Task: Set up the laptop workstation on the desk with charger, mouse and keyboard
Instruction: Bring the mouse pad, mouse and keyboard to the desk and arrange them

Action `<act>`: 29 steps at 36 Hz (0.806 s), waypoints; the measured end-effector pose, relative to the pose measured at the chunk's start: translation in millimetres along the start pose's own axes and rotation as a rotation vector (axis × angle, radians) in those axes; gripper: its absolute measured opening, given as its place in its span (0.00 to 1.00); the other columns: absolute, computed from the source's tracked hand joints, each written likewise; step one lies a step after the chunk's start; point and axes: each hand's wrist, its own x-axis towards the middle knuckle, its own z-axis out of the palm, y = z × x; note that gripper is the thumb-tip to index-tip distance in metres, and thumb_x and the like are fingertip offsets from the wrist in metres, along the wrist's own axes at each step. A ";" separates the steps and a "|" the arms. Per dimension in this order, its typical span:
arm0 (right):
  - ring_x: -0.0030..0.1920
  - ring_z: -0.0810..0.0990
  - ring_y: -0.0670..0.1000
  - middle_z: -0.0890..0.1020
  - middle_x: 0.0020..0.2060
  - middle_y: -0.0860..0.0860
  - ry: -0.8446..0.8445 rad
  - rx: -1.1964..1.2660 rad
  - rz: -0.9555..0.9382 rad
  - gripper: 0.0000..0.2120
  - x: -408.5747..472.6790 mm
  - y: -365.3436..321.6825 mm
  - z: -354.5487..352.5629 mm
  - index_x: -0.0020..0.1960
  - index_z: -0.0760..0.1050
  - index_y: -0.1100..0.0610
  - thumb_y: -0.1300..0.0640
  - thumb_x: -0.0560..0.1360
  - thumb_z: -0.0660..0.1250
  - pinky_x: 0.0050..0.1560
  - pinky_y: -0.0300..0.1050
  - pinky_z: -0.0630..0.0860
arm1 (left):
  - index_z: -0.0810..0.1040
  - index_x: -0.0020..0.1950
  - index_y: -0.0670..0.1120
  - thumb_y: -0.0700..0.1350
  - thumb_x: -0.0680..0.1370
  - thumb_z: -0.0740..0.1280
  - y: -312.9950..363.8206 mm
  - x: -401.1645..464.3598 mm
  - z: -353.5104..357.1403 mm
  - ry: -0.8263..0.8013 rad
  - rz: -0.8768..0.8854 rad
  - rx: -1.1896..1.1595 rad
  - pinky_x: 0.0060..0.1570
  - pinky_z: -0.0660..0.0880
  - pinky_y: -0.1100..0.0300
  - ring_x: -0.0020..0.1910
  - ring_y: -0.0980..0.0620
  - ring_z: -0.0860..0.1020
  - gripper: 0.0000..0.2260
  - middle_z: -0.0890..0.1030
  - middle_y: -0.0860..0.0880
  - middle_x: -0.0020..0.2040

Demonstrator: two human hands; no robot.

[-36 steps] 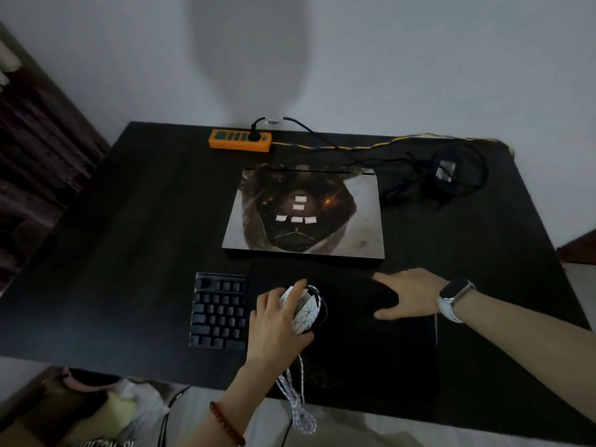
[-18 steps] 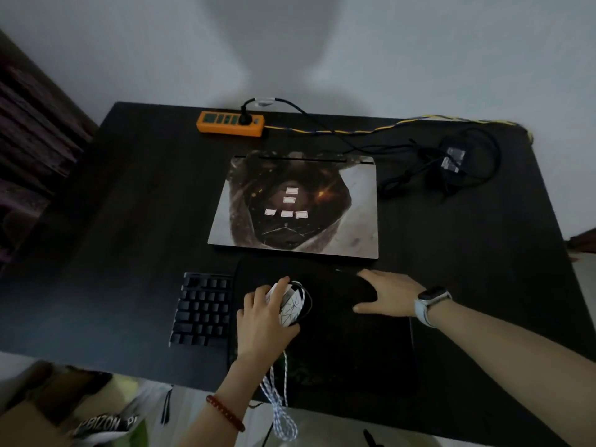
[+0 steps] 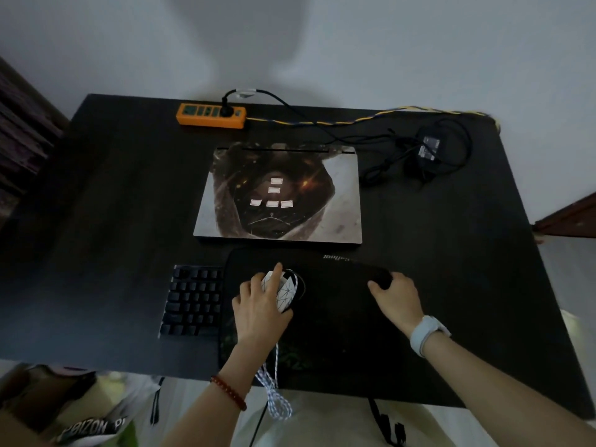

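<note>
A closed laptop [image 3: 280, 195] with a dark printed lid lies mid-desk. Its black charger brick [image 3: 425, 156] and coiled cable sit at the back right, plugged into an orange power strip [image 3: 211, 115]. A black mouse pad [image 3: 335, 304] lies in front of the laptop and overlaps the right part of a black keyboard [image 3: 193, 301]. My left hand [image 3: 261, 308] grips a white patterned mouse [image 3: 287, 293] on the pad; its braided cable hangs over the front edge. My right hand [image 3: 395, 300] curls its fingers around a raised fold of the pad's far side.
The black desk [image 3: 113, 221] stands against a white wall. A bag and clothing lie on the floor at the lower left. A black strap hangs below the front edge near my right arm. A dark wooden frame stands at the left.
My right hand, flat on the mouse pad before, has slid right and now curls around a lifted part of the pad. My left hand stays on the mouse.
</note>
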 end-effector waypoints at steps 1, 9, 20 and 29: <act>0.61 0.73 0.59 0.74 0.61 0.61 -0.003 0.055 0.044 0.24 -0.8 -1.9 -0.5 0.66 0.66 0.64 0.51 0.76 0.63 0.61 0.53 0.72 | 0.48 0.74 0.58 0.58 0.70 0.67 0.1 -0.7 0.3 0.006 0.003 0.003 0.59 0.69 0.48 0.65 0.45 0.64 0.38 0.65 0.48 0.69; 0.46 0.78 0.58 0.76 0.45 0.55 0.176 0.145 -0.203 0.11 -24.3 -14.2 -16.9 0.59 0.65 0.60 0.58 0.78 0.57 0.47 0.56 0.76 | 0.50 0.74 0.57 0.56 0.71 0.68 0.3 -1.0 -4.5 0.023 -0.021 -0.039 0.60 0.67 0.48 0.65 0.45 0.65 0.38 0.64 0.49 0.70; 0.44 0.78 0.65 0.80 0.43 0.64 0.663 0.037 -0.201 0.14 0.3 21.4 -82.0 0.63 0.68 0.58 0.60 0.79 0.54 0.42 0.48 0.67 | 0.52 0.74 0.55 0.55 0.72 0.67 14.9 9.0 -4.5 -0.028 -0.002 -0.079 0.61 0.66 0.46 0.67 0.45 0.63 0.35 0.64 0.49 0.70; 0.51 0.77 0.64 0.79 0.51 0.64 0.721 0.162 -0.024 0.14 13.6 65.0 -111.1 0.64 0.68 0.56 0.60 0.79 0.53 0.47 0.48 0.68 | 0.52 0.74 0.56 0.62 0.73 0.62 43.9 20.9 11.0 0.041 0.046 0.075 0.62 0.62 0.46 0.67 0.47 0.63 0.33 0.64 0.49 0.71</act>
